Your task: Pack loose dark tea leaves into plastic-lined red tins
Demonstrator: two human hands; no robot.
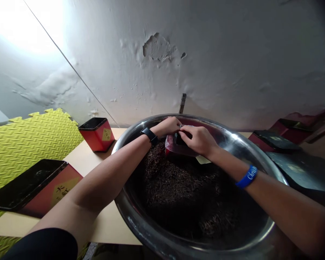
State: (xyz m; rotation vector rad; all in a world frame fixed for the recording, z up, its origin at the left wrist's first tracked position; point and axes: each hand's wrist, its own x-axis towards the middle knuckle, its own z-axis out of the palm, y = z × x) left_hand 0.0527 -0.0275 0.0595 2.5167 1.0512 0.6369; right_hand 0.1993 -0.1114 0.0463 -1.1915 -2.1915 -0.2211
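Observation:
A large steel basin point(234, 139) holds a bed of dark loose tea leaves point(176, 180). In its far part sits a red tin point(171, 151) with a yellow label; clear plastic lining point(176, 145) shows around its top. My left hand point(168, 126), a black band on its wrist, is closed at the upper edge of the plastic. Close beside it, my right hand point(200, 140) pinches the plastic too, with a blue wristband further down the arm. The fingertips of both hands nearly meet, and they partly hide the tin's opening.
Left of the basin stand a red-and-black tin point(97, 135) and a nearer tin point(40, 187) on a pale board point(119, 227). Dark-topped tins point(274, 141) stand at the right. Yellow foam matting point(35, 141) lies left, and a peeling wall point(219, 65) rises behind.

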